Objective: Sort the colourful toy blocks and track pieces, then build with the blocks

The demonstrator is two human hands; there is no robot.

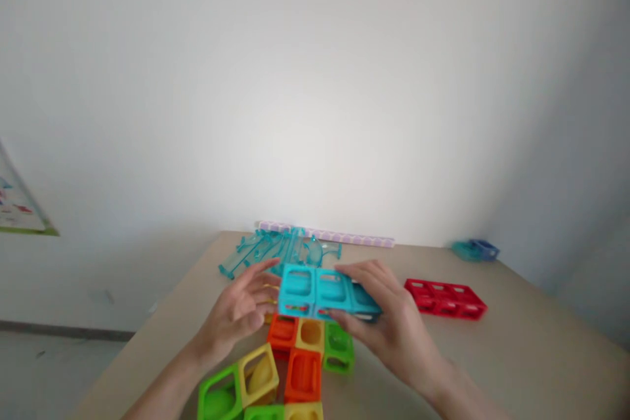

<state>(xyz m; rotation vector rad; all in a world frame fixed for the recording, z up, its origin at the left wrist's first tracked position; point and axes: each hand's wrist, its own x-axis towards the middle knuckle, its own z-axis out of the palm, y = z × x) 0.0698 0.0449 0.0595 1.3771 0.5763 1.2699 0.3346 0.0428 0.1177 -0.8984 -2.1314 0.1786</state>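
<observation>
My right hand grips a light-blue row of hollow toy cube blocks by its right end, held above the table. At the row's left end, my left hand has its fingers spread, close to the blocks; whether the fingertips touch them is unclear. Below lie several joined cube blocks: orange-red ones, a yellow one, a green one, and a tilted yellow one beside a green one. Part of this group is hidden by the blue row and cut off by the lower picture edge.
Clear teal plastic track pieces lie at the back of the table. Behind them, a purple-and-white patterned strip runs along the wall. A red block row sits at right; teal and dark-blue pieces are in the far right corner.
</observation>
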